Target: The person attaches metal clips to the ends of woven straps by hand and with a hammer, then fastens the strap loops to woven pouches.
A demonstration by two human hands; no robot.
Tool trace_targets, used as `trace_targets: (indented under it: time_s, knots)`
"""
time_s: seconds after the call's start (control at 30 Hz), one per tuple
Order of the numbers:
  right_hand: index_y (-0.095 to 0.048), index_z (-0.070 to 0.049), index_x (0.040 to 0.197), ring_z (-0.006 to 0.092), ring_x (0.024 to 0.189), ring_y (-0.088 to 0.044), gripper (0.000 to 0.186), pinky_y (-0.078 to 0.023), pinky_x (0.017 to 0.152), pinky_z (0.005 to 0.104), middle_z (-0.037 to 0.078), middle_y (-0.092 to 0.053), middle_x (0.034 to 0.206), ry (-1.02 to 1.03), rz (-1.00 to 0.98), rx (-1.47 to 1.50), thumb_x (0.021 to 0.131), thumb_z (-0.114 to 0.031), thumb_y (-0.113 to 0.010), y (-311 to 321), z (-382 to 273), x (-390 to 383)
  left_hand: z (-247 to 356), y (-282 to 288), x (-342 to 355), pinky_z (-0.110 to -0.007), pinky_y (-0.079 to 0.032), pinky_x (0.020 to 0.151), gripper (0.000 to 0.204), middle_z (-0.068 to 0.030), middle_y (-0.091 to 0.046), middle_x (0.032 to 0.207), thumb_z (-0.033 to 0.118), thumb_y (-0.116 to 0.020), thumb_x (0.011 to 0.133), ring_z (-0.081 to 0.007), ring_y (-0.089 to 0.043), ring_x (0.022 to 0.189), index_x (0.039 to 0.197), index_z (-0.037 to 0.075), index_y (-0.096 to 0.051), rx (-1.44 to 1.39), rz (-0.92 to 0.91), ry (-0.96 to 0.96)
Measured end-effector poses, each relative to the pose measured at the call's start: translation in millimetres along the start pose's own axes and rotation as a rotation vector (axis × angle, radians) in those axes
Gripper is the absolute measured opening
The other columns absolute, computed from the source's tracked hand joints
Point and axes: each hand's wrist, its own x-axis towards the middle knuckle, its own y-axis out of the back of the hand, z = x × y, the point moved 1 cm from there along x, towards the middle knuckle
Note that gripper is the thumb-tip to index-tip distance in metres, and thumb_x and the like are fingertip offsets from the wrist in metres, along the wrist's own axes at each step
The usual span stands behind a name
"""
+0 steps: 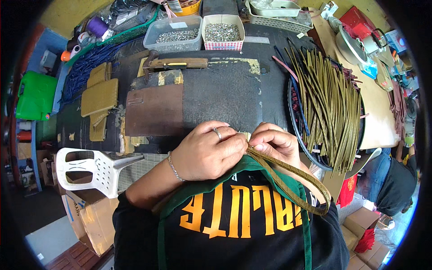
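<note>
An olive-brown woven-textured strap [299, 175] is bent in a long loop, hanging over my right forearm. Its ends come together between my two hands, close in front of my chest. My left hand [211, 150], with a ring and a chain bracelet, is closed in a pinch on the strap ends. Thumb and fingers of my right hand [276, 143] pinch the same spot from the other side. A small pale end shows just above the fingertips; the exact join is hidden by them.
On the dark worktable [220, 96] lie a hammer [180, 63], a brown leather piece [153, 112] and olive pouches [100, 98]. A round basket [292, 119] holds many olive strips [326, 103]. Behind stand a clear tub [155, 44] and checked box [223, 45] of metal pieces. A white chair [92, 171] stands left.
</note>
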Motion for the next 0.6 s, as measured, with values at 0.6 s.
trace_targets:
  time_s: [0.6]
  knots:
    - [-0.051, 0.001, 0.082, 0.0219, 0.079, -0.049, 0.011, -0.040, 0.069, 0.0294, 0.010, -0.051, 0.084, -0.117, 0.113, -0.133, 0.077, -0.009, -0.052, -23.8, 22.6, 7.2, -17.8, -5.4, -7.8, -0.029, -0.042, 0.068, 0.014, -0.0026, -0.052, 0.078, 0.010, -0.061, 0.064, -0.0168, -0.053, 0.077, 0.077, 0.005, -0.057, -0.138, -0.104, 0.299]
